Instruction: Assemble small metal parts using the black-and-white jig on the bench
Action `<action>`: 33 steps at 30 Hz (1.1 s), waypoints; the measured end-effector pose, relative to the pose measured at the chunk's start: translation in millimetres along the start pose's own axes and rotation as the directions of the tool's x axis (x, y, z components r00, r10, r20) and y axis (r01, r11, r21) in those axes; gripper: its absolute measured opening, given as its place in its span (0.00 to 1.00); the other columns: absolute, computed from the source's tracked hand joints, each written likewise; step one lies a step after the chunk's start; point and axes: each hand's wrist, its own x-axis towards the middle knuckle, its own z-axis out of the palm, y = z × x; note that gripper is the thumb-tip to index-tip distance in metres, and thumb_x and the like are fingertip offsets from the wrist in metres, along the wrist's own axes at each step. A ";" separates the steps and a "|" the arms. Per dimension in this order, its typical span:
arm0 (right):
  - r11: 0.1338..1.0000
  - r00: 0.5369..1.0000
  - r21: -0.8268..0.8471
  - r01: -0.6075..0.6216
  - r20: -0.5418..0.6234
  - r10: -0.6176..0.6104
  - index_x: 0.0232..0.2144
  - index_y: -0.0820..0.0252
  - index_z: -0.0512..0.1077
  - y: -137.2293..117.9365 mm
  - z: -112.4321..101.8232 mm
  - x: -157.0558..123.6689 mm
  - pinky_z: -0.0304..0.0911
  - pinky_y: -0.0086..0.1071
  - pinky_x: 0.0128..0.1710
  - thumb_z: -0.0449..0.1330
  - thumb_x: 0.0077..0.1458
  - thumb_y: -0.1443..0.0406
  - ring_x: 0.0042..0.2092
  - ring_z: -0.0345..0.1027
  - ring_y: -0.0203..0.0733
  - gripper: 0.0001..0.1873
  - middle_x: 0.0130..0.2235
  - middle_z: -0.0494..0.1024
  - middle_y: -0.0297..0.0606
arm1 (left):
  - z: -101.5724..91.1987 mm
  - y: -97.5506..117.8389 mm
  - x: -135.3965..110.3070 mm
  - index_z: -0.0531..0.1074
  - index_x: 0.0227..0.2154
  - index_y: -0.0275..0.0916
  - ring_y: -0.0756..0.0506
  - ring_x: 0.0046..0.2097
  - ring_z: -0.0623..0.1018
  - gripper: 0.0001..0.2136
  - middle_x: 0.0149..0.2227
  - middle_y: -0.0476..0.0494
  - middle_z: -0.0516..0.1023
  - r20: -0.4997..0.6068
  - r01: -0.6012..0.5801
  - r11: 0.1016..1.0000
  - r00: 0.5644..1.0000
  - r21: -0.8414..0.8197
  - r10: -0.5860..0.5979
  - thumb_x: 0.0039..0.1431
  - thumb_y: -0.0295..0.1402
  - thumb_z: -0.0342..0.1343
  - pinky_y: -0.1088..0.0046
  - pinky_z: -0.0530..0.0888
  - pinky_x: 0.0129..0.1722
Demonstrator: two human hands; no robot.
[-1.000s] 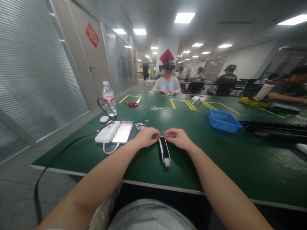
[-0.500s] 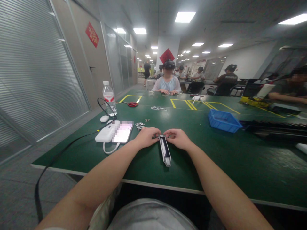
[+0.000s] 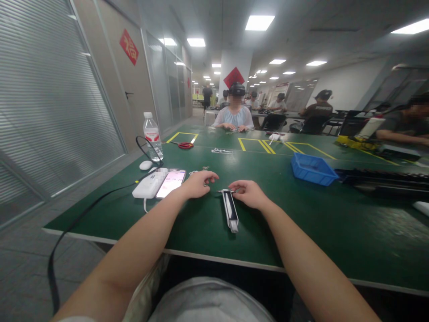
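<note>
A long, narrow white-and-black device [image 3: 230, 212] lies on the green table, its length pointing toward me. Across its far end sits a thin metal piece that sticks out to the left. My right hand [image 3: 250, 194] has its fingertips closed on the right side of that far end. My left hand [image 3: 198, 183] is off the device, hovering to its left with fingers loosely apart. A small dark spot shows under its fingers, too small to name. Small metal parts [image 3: 205, 168] lie just beyond this hand, which partly covers them.
Left of my hands lie a phone [image 3: 171, 182] and a white power bank [image 3: 147, 187], with a water bottle [image 3: 153, 138] behind. Red-handled scissors [image 3: 185, 145] and a blue bin [image 3: 313, 170] are farther off. A person [image 3: 234, 117] sits opposite.
My left hand has let go of the device's far end and moved left, over the small metal parts. My right hand and the device have stayed nearly still.
</note>
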 end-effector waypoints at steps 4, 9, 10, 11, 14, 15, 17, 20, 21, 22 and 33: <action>1.000 1.000 -0.017 0.001 0.006 -0.001 0.34 0.61 0.75 0.1 -1.4 -0.1 0.61 0.23 0.26 0.59 0.41 0.74 0.24 0.64 0.28 0.15 0.32 0.76 0.35 | 1.2 -8.8 2.0 0.71 0.43 0.42 0.47 0.39 0.74 0.22 0.38 0.48 0.76 -0.095 0.148 0.977 0.986 0.151 -0.135 0.46 0.19 0.47 0.71 0.69 0.40; 1.000 1.000 -0.021 -0.006 0.007 0.006 0.35 0.61 0.75 1.9 -3.0 0.6 0.61 0.23 0.25 0.59 0.41 0.73 0.25 0.64 0.28 0.14 0.32 0.76 0.35 | 2.0 -20.9 2.8 0.74 0.38 0.42 0.45 0.40 0.74 0.17 0.38 0.46 0.77 -0.146 0.267 0.934 0.960 0.238 -0.238 0.48 0.20 0.48 0.72 0.68 0.40; 1.000 1.000 -0.020 -0.006 0.007 0.007 0.34 0.61 0.75 2.0 -3.1 0.7 0.61 0.23 0.25 0.59 0.41 0.73 0.25 0.64 0.28 0.14 0.32 0.76 0.35 | 1.8 -22.0 2.5 0.74 0.38 0.42 0.45 0.40 0.74 0.16 0.38 0.45 0.77 -0.150 0.286 0.926 0.955 0.246 -0.255 0.49 0.21 0.48 0.72 0.69 0.39; 1.000 1.000 -0.019 -0.008 0.008 0.008 0.34 0.62 0.75 1.9 -3.2 0.8 0.61 0.23 0.26 0.59 0.41 0.73 0.25 0.64 0.28 0.14 0.32 0.76 0.35 | 1.5 -22.4 2.2 0.75 0.38 0.41 0.45 0.40 0.75 0.15 0.39 0.45 0.77 -0.152 0.302 0.919 0.951 0.254 -0.271 0.50 0.23 0.48 0.71 0.69 0.39; 1.000 1.000 -0.022 -0.014 0.016 0.014 0.34 0.63 0.75 1.6 -2.9 1.1 0.62 0.23 0.27 0.59 0.41 0.73 0.25 0.65 0.29 0.14 0.32 0.76 0.35 | 0.3 -19.5 1.2 0.75 0.37 0.42 0.45 0.39 0.75 0.12 0.39 0.44 0.77 -0.132 0.342 0.896 0.939 0.283 -0.317 0.52 0.28 0.49 0.72 0.69 0.37; 1.000 1.000 -0.026 -0.015 0.018 0.015 0.34 0.63 0.75 1.7 -2.7 1.2 0.62 0.24 0.27 0.59 0.41 0.73 0.25 0.65 0.29 0.14 0.31 0.76 0.35 | -0.1 -17.7 1.0 0.75 0.37 0.42 0.45 0.38 0.75 0.12 0.39 0.45 0.78 -0.118 0.354 0.890 0.935 0.288 -0.333 0.52 0.29 0.50 0.73 0.69 0.37; 0.999 1.000 -0.037 -0.013 0.021 0.013 0.35 0.63 0.75 2.5 -2.2 1.5 0.62 0.24 0.28 0.59 0.42 0.72 0.26 0.65 0.29 0.14 0.32 0.76 0.35 | -0.9 -13.9 0.7 0.75 0.36 0.43 0.46 0.38 0.75 0.11 0.38 0.46 0.78 -0.090 0.369 0.883 0.929 0.289 -0.359 0.51 0.31 0.51 0.74 0.69 0.36; 0.999 1.000 -0.044 -0.007 0.022 0.008 0.35 0.63 0.75 4.1 -1.7 1.9 0.63 0.25 0.29 0.59 0.42 0.72 0.27 0.66 0.30 0.13 0.32 0.76 0.36 | -1.7 -10.2 0.5 0.75 0.35 0.43 0.46 0.37 0.75 0.09 0.36 0.46 0.78 -0.062 0.369 0.885 0.928 0.282 -0.367 0.51 0.33 0.52 0.74 0.68 0.35; 0.999 1.000 -0.043 -0.005 0.022 0.006 0.35 0.63 0.75 4.4 -1.7 2.0 0.64 0.25 0.29 0.59 0.42 0.72 0.27 0.67 0.31 0.13 0.32 0.76 0.36 | -1.8 -9.6 0.5 0.75 0.35 0.42 0.45 0.37 0.75 0.09 0.36 0.47 0.78 -0.054 0.365 0.887 0.929 0.281 -0.365 0.51 0.33 0.53 0.74 0.68 0.34; 0.999 1.000 -0.042 -0.006 0.021 0.007 0.35 0.63 0.75 4.4 -1.8 2.0 0.64 0.25 0.30 0.59 0.42 0.72 0.27 0.67 0.31 0.13 0.33 0.77 0.37 | -2.0 -9.3 0.4 0.75 0.34 0.42 0.45 0.37 0.75 0.09 0.36 0.47 0.78 -0.048 0.362 0.889 0.930 0.282 -0.364 0.51 0.33 0.53 0.74 0.68 0.34; 0.999 1.000 -0.036 -0.012 0.025 0.013 0.34 0.63 0.75 3.5 -2.7 1.5 0.64 0.25 0.30 0.60 0.43 0.71 0.27 0.67 0.31 0.12 0.32 0.77 0.37 | -4.4 -5.1 0.0 0.75 0.30 0.41 0.44 0.36 0.74 0.07 0.36 0.45 0.78 -0.032 0.397 0.860 0.912 0.322 -0.409 0.51 0.33 0.53 0.73 0.67 0.32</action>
